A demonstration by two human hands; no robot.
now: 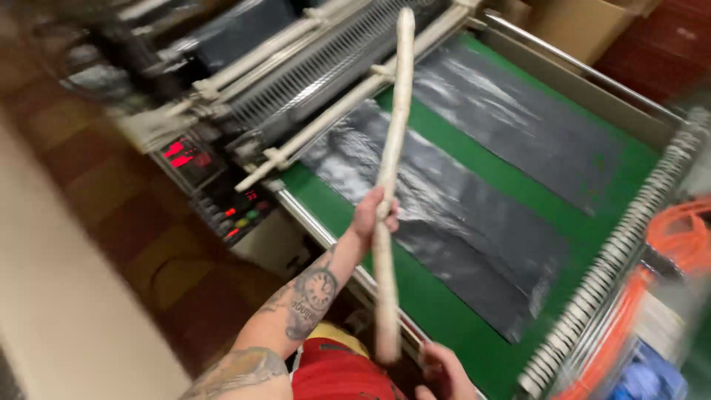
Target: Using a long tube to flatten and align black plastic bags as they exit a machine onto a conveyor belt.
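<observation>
Right hand (443, 372) cropped, stick (390, 178) blurred

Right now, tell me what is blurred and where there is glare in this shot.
Head view: motion blur smears the edges, worst at the orange cord; the long pale stick in the left hand is soft too; glare streaks the black plastic sheets on the green bed.

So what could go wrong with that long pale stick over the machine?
The long pale wooden stick reaches toward the machine's white bars and rollers; its tip might catch there. It also crosses the shiny black plastic sheets on the green belt, so it could snag or crease them. The left hand grips mid-stick and the right hand sits near its end.
</observation>
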